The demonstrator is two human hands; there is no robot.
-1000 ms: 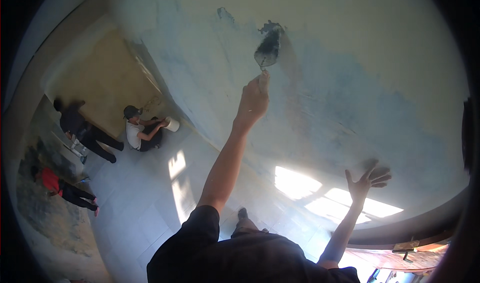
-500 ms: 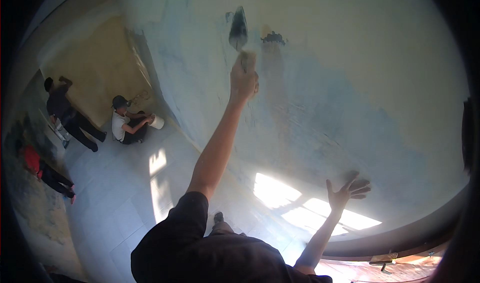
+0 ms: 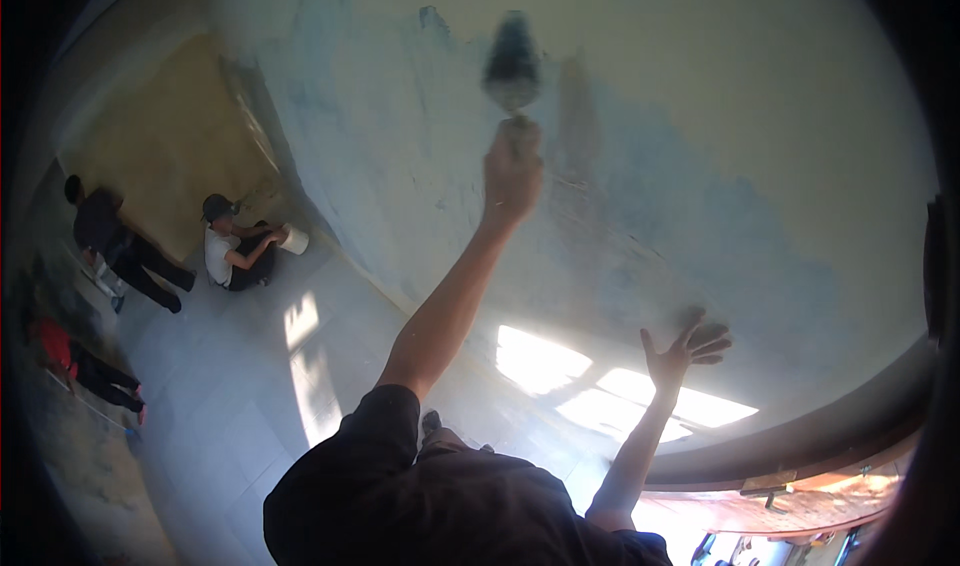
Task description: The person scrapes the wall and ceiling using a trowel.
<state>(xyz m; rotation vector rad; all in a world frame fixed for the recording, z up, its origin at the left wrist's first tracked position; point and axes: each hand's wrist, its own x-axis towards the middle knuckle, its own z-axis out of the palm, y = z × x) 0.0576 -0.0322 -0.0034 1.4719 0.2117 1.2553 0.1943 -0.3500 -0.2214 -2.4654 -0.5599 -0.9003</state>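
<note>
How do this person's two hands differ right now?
The left hand is raised high and closed around the handle of a blurred grey trowel; the right hand is lower, empty, fingers spread open. Both reach toward the pale blue-grey plastered wall.

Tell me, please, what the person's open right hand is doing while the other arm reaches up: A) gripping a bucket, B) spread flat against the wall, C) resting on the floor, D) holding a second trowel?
B: the right hand has its fingers splayed against the blue-grey wall, holding nothing, while the left hand holds the trowel high.
</note>
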